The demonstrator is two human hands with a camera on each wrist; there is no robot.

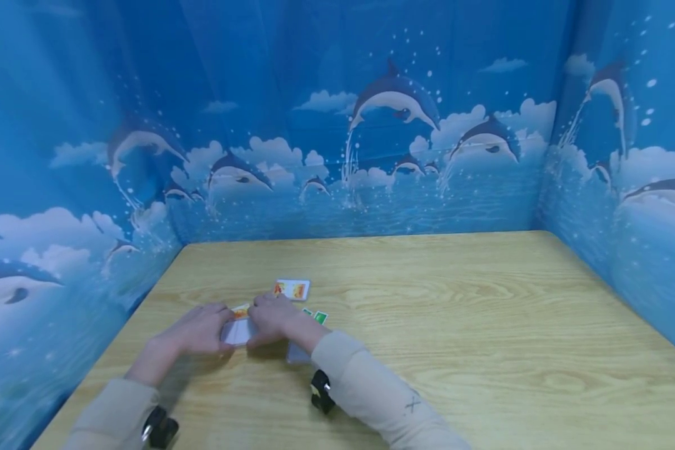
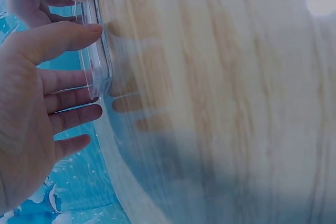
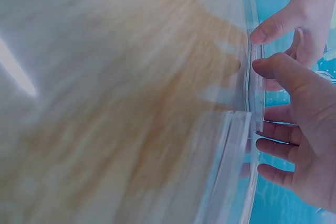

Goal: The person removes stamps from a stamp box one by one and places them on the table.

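A shallow clear plastic box point(image 1: 238, 332) lies flat at the left part of the table, with an orange picture card point(image 1: 240, 312) at its far edge. My left hand point(image 1: 202, 329) grips the box's left side, thumb at the near edge and fingers toward the far one. From the other side my right hand point(image 1: 272, 317) holds it the same way. In the left wrist view the box's rim point(image 2: 100, 61) stands between thumb and fingers. The right wrist view shows both thumbs close together on the box point(image 3: 255, 87).
Beyond my right hand lies a card or case with orange pictures point(image 1: 298, 289). Cards with green patches point(image 1: 321, 317) show past my right forearm, and a second clear plastic box point(image 3: 226, 169) sits partly under it. A dolphin-print curtain point(image 1: 337, 206) borders the wooden table point(image 1: 455, 325).
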